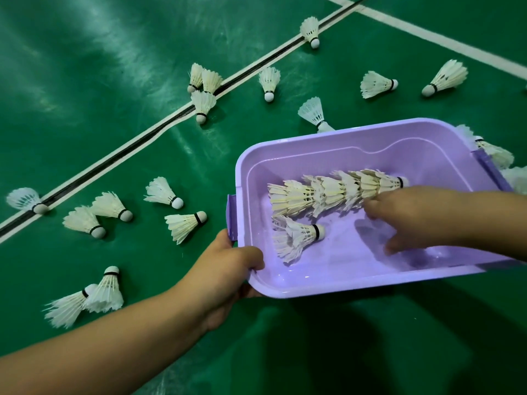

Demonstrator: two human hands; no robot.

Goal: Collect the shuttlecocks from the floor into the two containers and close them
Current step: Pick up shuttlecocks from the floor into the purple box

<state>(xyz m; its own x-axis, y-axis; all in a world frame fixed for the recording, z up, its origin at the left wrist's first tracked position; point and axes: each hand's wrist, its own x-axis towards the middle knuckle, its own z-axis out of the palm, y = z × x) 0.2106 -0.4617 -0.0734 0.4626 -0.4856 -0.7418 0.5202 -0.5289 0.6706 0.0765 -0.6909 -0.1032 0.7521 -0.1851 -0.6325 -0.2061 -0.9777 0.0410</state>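
Purple container [299,289] gripped by left hand [228,269]; right hand [413,218], fingers relaxed, touches the stacked shuttlecocks [328,192] inside; many loose shuttlecocks [185,223] beside it on floor [85,81], unclosed.

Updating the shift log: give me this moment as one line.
left hand: grips purple container rim | right hand: fingers on nested shuttlecock stack inside | lid: unseen | floor: many shuttlecocks left

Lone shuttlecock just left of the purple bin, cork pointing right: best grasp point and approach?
Pinch that shuttlecock at the cork, by the black band, coming from above. It lies on its side on the green floor with clear space around the cork; the cork looks firm, the spread feathers would probably crush.
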